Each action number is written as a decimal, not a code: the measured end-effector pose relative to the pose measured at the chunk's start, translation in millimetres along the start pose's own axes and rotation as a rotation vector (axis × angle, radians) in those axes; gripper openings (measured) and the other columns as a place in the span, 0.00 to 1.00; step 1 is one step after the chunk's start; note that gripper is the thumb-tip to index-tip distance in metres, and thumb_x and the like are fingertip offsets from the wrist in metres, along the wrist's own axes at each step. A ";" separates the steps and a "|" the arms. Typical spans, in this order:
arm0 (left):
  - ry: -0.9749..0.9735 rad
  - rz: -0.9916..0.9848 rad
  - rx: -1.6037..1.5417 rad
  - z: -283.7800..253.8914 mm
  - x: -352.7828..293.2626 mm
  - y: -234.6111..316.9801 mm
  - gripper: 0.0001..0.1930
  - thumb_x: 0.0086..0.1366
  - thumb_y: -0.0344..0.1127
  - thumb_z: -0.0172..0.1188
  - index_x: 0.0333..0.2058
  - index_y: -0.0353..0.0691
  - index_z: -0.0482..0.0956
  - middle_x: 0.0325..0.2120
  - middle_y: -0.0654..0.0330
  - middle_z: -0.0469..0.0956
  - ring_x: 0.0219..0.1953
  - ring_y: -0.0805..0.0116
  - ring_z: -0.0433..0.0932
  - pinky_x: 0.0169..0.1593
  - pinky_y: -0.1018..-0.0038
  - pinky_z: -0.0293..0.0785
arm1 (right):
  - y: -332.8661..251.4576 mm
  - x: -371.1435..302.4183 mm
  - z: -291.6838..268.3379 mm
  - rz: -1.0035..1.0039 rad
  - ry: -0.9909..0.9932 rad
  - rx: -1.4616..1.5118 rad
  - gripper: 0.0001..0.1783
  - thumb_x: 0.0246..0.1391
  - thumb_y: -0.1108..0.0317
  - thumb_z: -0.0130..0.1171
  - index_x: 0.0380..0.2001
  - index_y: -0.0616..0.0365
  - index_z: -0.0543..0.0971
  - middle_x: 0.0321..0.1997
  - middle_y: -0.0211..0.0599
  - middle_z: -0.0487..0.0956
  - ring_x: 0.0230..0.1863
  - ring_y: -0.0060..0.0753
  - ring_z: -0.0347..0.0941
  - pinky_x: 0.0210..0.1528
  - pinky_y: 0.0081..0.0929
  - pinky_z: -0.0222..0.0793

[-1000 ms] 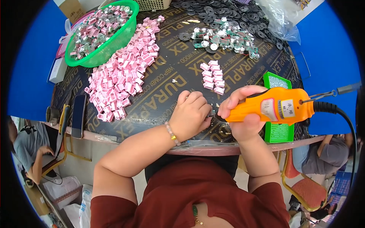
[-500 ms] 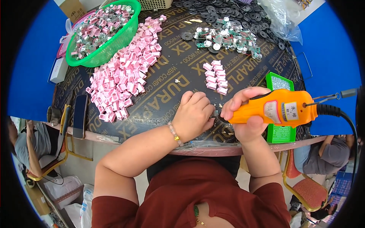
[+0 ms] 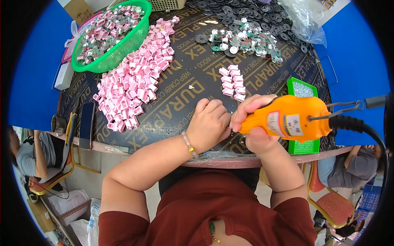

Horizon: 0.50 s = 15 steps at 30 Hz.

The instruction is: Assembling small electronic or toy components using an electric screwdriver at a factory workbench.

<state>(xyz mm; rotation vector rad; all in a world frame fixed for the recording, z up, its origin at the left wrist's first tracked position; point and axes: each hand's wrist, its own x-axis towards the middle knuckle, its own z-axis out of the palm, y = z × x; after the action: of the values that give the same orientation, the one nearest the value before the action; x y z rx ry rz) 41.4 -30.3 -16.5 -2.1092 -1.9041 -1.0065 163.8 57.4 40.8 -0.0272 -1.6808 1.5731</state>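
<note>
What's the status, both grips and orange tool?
Right grip around orange tool. Left grip curled at tool's front, contents hidden. Pink parts in two rows beyond; nothing visibly blocking.

Large gold capitals run in slanting rows across the black tabletop (image 3: 166, 107), with ruled lines and smaller lettering between them. The orange power tool (image 3: 288, 106) bears two labels: a pale, red-bordered label (image 3: 276, 124) with faint, blurred characters, and a white label (image 3: 294, 125) with darker characters. Dark print marks the brown cardboard box (image 3: 78, 12) at upper left, and blue print, too small to read, the white plastic bag (image 3: 93, 219) at lower left.
</note>
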 end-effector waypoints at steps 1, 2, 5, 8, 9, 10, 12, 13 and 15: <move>0.002 -0.001 0.006 -0.3 -0.1 0.5 0.11 0.44 0.36 0.64 0.27 0.42 0.75 0.28 0.63 0.72 0.43 0.63 0.70 0.50 0.64 0.60 | 1.3 -0.3 0.1 0.015 -0.010 -0.007 0.28 0.51 0.49 0.65 0.41 0.59 0.65 0.29 0.41 0.72 0.23 0.28 0.70 0.27 0.26 0.72; -0.005 0.002 0.001 -0.2 -0.2 2.4 0.11 0.44 0.36 0.64 0.27 0.42 0.75 0.27 0.63 0.72 0.43 0.63 0.70 0.50 0.65 0.60 | 1.9 -0.3 0.8 0.028 -0.022 -0.012 0.28 0.51 0.50 0.65 0.41 0.59 0.66 0.29 0.41 0.72 0.23 0.28 0.70 0.27 0.25 0.71; 0.001 0.014 0.006 -0.5 0.7 4.4 0.10 0.44 0.37 0.64 0.26 0.42 0.75 0.27 0.62 0.72 0.43 0.62 0.70 0.49 0.66 0.61 | 3.8 -4.9 3.2 0.069 0.073 0.007 0.28 0.49 0.51 0.67 0.39 0.60 0.66 0.28 0.41 0.72 0.22 0.29 0.70 0.27 0.26 0.71; -0.018 0.008 0.021 0.1 -2.9 6.4 0.11 0.43 0.38 0.65 0.26 0.42 0.75 0.28 0.61 0.72 0.45 0.62 0.69 0.50 0.65 0.61 | 0.2 -4.0 5.5 0.090 0.091 0.134 0.29 0.49 0.48 0.66 0.40 0.59 0.65 0.27 0.40 0.71 0.22 0.29 0.69 0.26 0.28 0.71; -0.026 0.009 0.022 -0.3 -1.6 7.0 0.12 0.43 0.38 0.65 0.26 0.42 0.75 0.28 0.61 0.72 0.45 0.62 0.69 0.50 0.65 0.61 | -0.6 -5.7 2.7 0.103 0.103 0.238 0.27 0.51 0.56 0.65 0.43 0.61 0.66 0.28 0.37 0.72 0.25 0.28 0.71 0.31 0.24 0.70; -0.044 -0.006 -0.010 -1.8 -1.6 7.6 0.13 0.43 0.37 0.65 0.29 0.42 0.75 0.30 0.61 0.73 0.45 0.60 0.70 0.50 0.62 0.61 | -0.2 -6.6 -0.4 0.080 0.119 0.258 0.28 0.50 0.53 0.65 0.44 0.61 0.65 0.28 0.38 0.72 0.25 0.29 0.71 0.30 0.25 0.71; -0.114 -0.055 0.032 -11.0 -2.6 6.6 0.13 0.43 0.38 0.65 0.29 0.43 0.76 0.31 0.61 0.74 0.44 0.60 0.71 0.50 0.61 0.61 | -10.1 -7.6 -4.0 0.030 0.186 0.295 0.33 0.49 0.47 0.65 0.47 0.59 0.65 0.29 0.39 0.72 0.24 0.32 0.71 0.28 0.29 0.72; -0.190 -0.112 0.065 -22.3 0.9 6.1 0.13 0.44 0.38 0.65 0.30 0.44 0.76 0.31 0.60 0.74 0.44 0.60 0.71 0.50 0.61 0.61 | -19.2 -7.7 -9.5 -0.027 0.214 0.300 0.34 0.48 0.46 0.65 0.48 0.58 0.65 0.29 0.39 0.72 0.23 0.32 0.71 0.27 0.30 0.73; -0.083 -0.244 0.206 -64.9 23.1 -10.0 0.08 0.43 0.37 0.63 0.24 0.45 0.79 0.26 0.59 0.75 0.37 0.58 0.74 0.46 0.57 0.63 | -37.6 -11.3 -26.3 -0.112 0.293 0.257 0.39 0.47 0.40 0.64 0.50 0.56 0.64 0.29 0.37 0.72 0.22 0.33 0.72 0.25 0.31 0.73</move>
<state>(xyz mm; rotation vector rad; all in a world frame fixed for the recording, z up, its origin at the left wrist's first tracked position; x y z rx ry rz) 6.8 -42.0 42.8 -1.8660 -2.2395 -0.7321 204.6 64.9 63.5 -0.0298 -1.2273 1.6031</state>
